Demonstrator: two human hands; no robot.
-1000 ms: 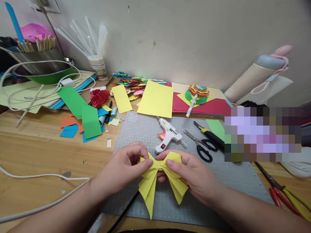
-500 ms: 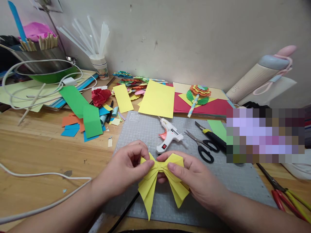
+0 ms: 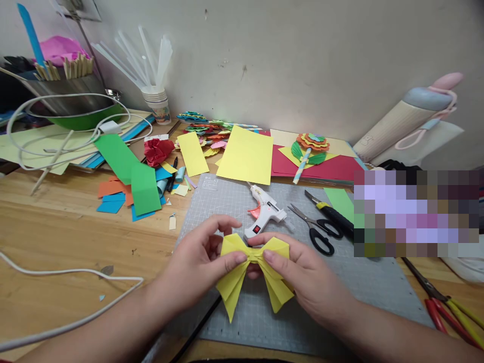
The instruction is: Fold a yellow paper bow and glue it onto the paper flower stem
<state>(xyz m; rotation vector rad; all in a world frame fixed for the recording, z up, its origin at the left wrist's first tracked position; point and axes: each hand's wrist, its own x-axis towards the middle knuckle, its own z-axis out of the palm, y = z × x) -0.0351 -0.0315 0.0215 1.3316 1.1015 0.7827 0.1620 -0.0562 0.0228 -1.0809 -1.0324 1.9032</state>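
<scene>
A yellow folded paper bow with pleated tails is held up over the grey cutting mat. My left hand grips its left side, thumb pressed near the centre and index finger raised above the loop. On the other side my right hand pinches the bow, thumb in front and fingers behind. Some of the fingers behind the paper are hidden. Just beyond the bow, a white hot glue gun lies on the mat. To its right rest black-handled scissors and a black and yellow utility knife.
Green paper strips and coloured scraps lie left of the mat. Behind it are a yellow sheet and a paper flower. A white cable crosses the table at left; red and yellow pliers-like handles sit at right.
The bow's tails have tipped up and look shorter. My left index finger has lifted off the loop's top edge, while my left thumb has slid slightly toward the centre.
</scene>
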